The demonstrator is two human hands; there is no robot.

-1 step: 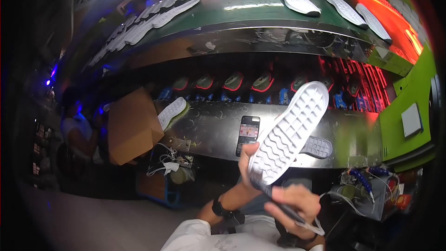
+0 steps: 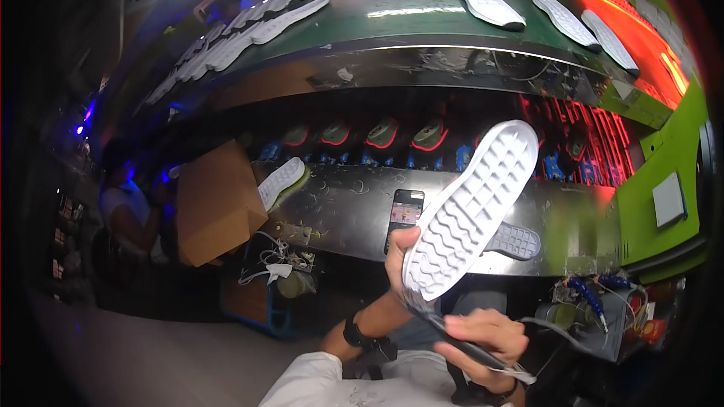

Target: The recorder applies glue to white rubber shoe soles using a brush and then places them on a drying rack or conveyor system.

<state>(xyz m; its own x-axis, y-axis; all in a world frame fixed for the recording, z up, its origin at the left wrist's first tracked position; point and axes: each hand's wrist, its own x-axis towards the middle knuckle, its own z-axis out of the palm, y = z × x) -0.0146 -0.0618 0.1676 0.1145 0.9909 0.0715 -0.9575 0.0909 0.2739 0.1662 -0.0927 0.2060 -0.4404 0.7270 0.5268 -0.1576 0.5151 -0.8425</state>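
1. The white sole (image 2: pixel 473 207) is held up over the desk (image 2: pixel 339 215), tread toward the camera.
2. The left hand (image 2: pixel 400 256) grips its lower end, thumb along the near edge; the other fingers are mostly hidden behind it.
3. The right hand (image 2: pixel 486 343) has its fingers closed around a dark slim tool (image 2: pixel 466 347). The tool's far end blurs near the sole's lower end, so whether they touch cannot be told.
4. The white sole covers one end of a grey sole (image 2: pixel 520 242); the left thumb overlaps a phone (image 2: pixel 407 207).
5. A cardboard box (image 2: pixel 215 203) hides part of another sole (image 2: pixel 281 181).
6. At far left, a seated person (image 2: pixel 128 211) is dim and partly covered by the box.
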